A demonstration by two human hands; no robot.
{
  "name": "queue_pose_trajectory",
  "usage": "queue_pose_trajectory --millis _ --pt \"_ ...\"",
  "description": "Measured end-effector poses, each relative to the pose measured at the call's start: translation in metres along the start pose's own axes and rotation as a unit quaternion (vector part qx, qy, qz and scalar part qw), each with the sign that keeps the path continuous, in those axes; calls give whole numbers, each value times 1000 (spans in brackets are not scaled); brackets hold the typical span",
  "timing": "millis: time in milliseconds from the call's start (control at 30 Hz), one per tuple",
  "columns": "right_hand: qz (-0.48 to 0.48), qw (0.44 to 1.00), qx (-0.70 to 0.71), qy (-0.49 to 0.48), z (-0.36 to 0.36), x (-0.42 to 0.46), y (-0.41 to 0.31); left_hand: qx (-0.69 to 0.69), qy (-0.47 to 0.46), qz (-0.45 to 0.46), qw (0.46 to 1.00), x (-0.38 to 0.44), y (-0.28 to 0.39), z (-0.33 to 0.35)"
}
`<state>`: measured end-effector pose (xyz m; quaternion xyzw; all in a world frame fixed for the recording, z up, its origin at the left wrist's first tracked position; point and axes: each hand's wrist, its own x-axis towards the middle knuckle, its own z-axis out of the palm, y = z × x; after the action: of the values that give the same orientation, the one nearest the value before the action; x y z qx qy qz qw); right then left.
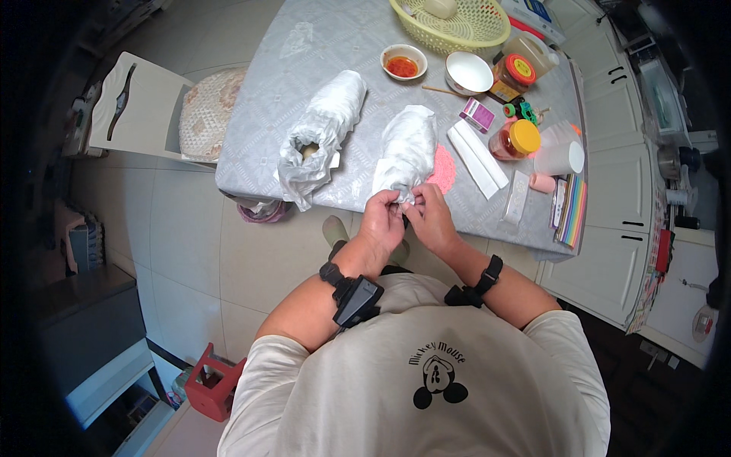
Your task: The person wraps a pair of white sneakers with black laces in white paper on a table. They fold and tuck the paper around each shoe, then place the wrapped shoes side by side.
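A long bundle in a white plastic bag (406, 140) lies at the table's near edge, partly over a pink crocheted mat (442, 169). At its near end my left hand (384, 220) and my right hand (429, 217) meet, both pinching the bag's gathered mouth between thumb and fingers. What the bag holds is hidden. To the left lies a second white plastic bag (334, 111), its mouth loose, with something pale and round showing inside.
Beyond the bundles stand a bowl with red sauce (401, 61), a white bowl (469, 73) and a yellow plastic basket (457, 37). To the right are a yellow-lidded jar (515, 140), a folded white roll (477, 159) and coloured paper strips (571, 211). A chair (148, 108) stands left.
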<state>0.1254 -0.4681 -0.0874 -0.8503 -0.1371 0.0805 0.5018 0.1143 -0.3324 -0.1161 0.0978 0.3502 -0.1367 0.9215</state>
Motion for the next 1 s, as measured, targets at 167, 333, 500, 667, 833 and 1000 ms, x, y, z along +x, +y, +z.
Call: queue_pose_trajectory --millis 167,333,500,667,833,1000 --pt "23 1000 16 -1 -3 2 -3 31 -9 1 999 -1 2 4" --pt "21 1000 -2 -7 -6 4 -6 37 -20 -18 999 8 5 -4" --pt "29 999 16 -11 -4 3 -2 11 -28 -22 999 13 5 -10" --pt "34 999 27 -8 -3 2 4 34 -13 -21 999 -3 5 11" --pt "45 998 31 -6 -6 4 -1 39 -11 -24 999 2 6 7" --pt "18 998 48 27 -8 5 -4 15 -52 -30 998 7 11 -3"
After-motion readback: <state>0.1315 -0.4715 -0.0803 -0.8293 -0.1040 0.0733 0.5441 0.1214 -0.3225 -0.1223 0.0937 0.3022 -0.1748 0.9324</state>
